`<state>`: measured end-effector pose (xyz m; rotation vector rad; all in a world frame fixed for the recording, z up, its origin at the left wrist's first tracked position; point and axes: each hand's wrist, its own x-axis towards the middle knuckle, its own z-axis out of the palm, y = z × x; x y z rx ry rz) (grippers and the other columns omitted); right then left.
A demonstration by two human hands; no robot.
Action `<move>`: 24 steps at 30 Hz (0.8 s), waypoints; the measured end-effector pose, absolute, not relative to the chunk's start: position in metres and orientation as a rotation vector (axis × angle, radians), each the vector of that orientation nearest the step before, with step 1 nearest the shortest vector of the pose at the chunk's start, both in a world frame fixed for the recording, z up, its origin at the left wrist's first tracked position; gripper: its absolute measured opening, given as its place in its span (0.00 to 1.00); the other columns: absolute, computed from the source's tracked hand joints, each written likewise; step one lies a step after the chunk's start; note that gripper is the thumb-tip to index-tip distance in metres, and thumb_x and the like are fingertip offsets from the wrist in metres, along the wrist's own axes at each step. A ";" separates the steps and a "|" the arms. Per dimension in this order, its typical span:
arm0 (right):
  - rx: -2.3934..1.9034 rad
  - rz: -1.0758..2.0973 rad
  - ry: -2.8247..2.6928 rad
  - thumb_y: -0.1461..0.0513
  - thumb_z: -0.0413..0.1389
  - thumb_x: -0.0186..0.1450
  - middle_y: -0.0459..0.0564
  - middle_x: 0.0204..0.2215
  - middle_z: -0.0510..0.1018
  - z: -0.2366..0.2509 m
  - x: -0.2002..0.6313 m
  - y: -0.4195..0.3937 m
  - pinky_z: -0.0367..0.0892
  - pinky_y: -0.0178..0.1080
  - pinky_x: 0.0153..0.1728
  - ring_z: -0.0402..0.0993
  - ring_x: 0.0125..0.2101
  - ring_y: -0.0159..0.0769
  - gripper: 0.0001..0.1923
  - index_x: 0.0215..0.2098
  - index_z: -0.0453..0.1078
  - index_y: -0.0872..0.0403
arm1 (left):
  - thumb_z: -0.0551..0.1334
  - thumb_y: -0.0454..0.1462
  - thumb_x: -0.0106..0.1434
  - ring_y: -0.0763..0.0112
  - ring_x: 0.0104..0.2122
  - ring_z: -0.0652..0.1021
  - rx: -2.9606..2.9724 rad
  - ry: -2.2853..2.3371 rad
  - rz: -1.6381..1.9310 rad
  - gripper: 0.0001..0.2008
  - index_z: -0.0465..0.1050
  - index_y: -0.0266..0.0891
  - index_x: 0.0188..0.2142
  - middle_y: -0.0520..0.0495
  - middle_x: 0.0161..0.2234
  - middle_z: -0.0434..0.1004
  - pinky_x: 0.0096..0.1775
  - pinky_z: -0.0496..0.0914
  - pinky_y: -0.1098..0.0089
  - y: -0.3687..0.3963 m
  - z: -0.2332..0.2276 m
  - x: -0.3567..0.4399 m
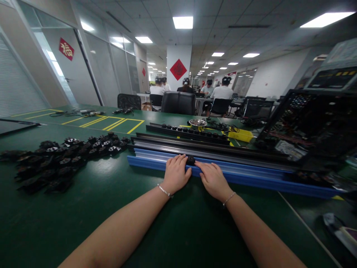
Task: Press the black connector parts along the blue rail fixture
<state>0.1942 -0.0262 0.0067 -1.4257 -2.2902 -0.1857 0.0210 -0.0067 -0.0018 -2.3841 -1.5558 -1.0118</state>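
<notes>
A small black part (190, 160) sits in the channel of a long blue rail (156, 163). My left hand (176, 174) rests over the rail, its fingertips against the left side of the part and its thumb at the rail's front wall. From the right, my right hand (214, 179) touches the same part with its fingertips, the fingers held close together. The part is gripped between my two hands; its underside is hidden. Left of the rail, a heap of similar black parts (65, 158) lies on the green table (111, 208).
Black rails (156, 139) lie behind the blue one, and another holds a row of parts. Beyond stand a metal bowl (198, 122) and a yellow tray (241, 135). An open black case (315, 123) rises at the right. Several people sit at far tables.
</notes>
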 end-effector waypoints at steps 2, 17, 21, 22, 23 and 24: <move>-1.424 -0.176 -2.283 0.66 0.44 0.64 0.50 0.54 0.71 0.006 0.194 -0.027 0.51 0.50 0.56 0.65 0.52 0.37 0.23 0.57 0.61 0.49 | 0.55 0.41 0.63 0.59 0.55 0.67 -2.371 -1.567 -1.040 0.17 0.68 0.39 0.50 0.43 0.54 0.70 0.55 0.59 0.56 -0.006 -0.001 0.022; -1.486 -0.141 -2.197 0.67 0.44 0.62 0.53 0.52 0.72 0.004 0.181 -0.027 0.51 0.49 0.56 0.64 0.53 0.39 0.23 0.55 0.63 0.52 | 0.55 0.41 0.64 0.60 0.54 0.69 -2.334 -1.570 -1.108 0.16 0.68 0.39 0.49 0.42 0.52 0.72 0.54 0.59 0.56 -0.002 -0.007 0.024; -1.476 -0.139 -2.191 0.67 0.44 0.62 0.54 0.52 0.71 0.003 0.176 -0.028 0.52 0.48 0.57 0.63 0.54 0.40 0.22 0.54 0.63 0.54 | 0.54 0.40 0.64 0.61 0.54 0.69 -2.345 -1.555 -1.102 0.16 0.67 0.39 0.50 0.43 0.53 0.72 0.54 0.59 0.57 -0.002 -0.007 0.022; -1.470 -0.139 -2.193 0.67 0.44 0.62 0.54 0.53 0.71 0.003 0.175 -0.028 0.51 0.48 0.57 0.63 0.54 0.40 0.22 0.54 0.63 0.55 | 0.54 0.40 0.64 0.61 0.54 0.69 -2.342 -1.556 -1.098 0.16 0.67 0.39 0.50 0.42 0.53 0.72 0.54 0.59 0.58 -0.003 -0.007 0.022; -1.466 -0.136 -2.194 0.67 0.44 0.62 0.55 0.53 0.71 0.003 0.174 -0.028 0.51 0.48 0.57 0.63 0.54 0.40 0.22 0.54 0.63 0.55 | 0.54 0.40 0.64 0.61 0.54 0.69 -2.339 -1.560 -1.095 0.16 0.67 0.38 0.50 0.42 0.53 0.72 0.54 0.59 0.58 -0.003 -0.006 0.022; -1.462 -0.130 -2.195 0.67 0.44 0.62 0.55 0.53 0.71 0.003 0.174 -0.028 0.51 0.48 0.57 0.62 0.54 0.40 0.22 0.54 0.63 0.55 | 0.54 0.40 0.64 0.61 0.54 0.69 -2.335 -1.562 -1.093 0.16 0.67 0.38 0.50 0.42 0.53 0.72 0.54 0.59 0.58 -0.003 -0.006 0.022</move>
